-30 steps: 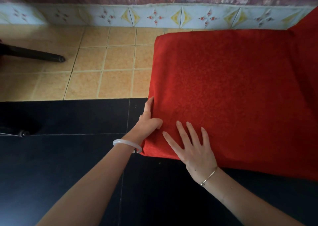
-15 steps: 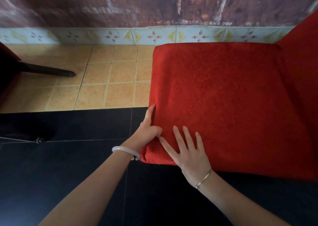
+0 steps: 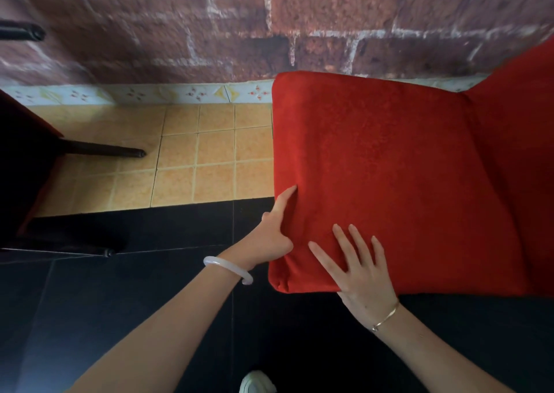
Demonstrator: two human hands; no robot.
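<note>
Cover (image 3: 389, 183): red cloth is lying drawn over the seat and hiding it, reaching from the front-left corner to the chair back (image 3: 515, 153) at the right.
Left hand (image 3: 274, 231): is gripping the cover at the seat's left edge, near the front-left corner. The thumb is pressing on top, the forefinger is running along the edge, and the other fingers are tucking out of sight down the side.
Right hand (image 3: 364, 275): is lying flat on the cover by the front edge, with fingers straight and spread wide.
Done: cloth is looking smooth across the seat.
Left: a small fold (image 3: 281, 284) is showing at the front-left corner, so it is probably needing a tug down and a tuck.
</note>
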